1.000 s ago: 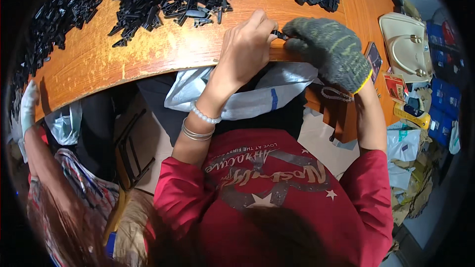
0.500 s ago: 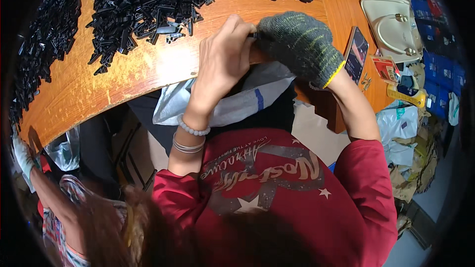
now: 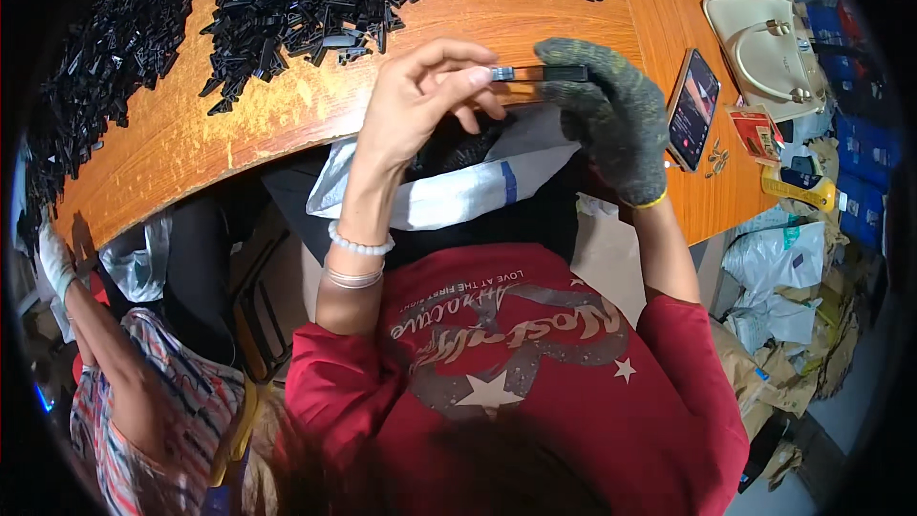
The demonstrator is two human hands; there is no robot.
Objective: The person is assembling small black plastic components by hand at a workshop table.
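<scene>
My left hand (image 3: 411,100), bare and with bracelets at the wrist, pinches the grey, shiny end of a slim black plastic piece (image 3: 564,74) between thumb and index finger. Its other fingers are loosely spread. My right hand (image 3: 616,115), in a dark grey knit glove with a yellow cuff, grips the piece's wider black end. The piece lies level above the table's near edge, and thin dark strips span the part between my hands. Beneath them, an open white woven sack (image 3: 435,203) with a blue stripe rests on my lap, with dark contents inside.
Heaps of black plastic parts (image 3: 306,14) cover the far and left of the wooden table (image 3: 277,124). On its right lie a phone (image 3: 693,110), a cream handbag (image 3: 759,48), a red packet (image 3: 757,132) and small brass-coloured bits (image 3: 716,159). At left, a co-worker's gloved hand (image 3: 55,258) touches the table edge.
My hands have moved apart and turned, so the black piece now shows between them; before, it was mostly covered. My left fingers have loosened outward. The view has shifted slightly.
</scene>
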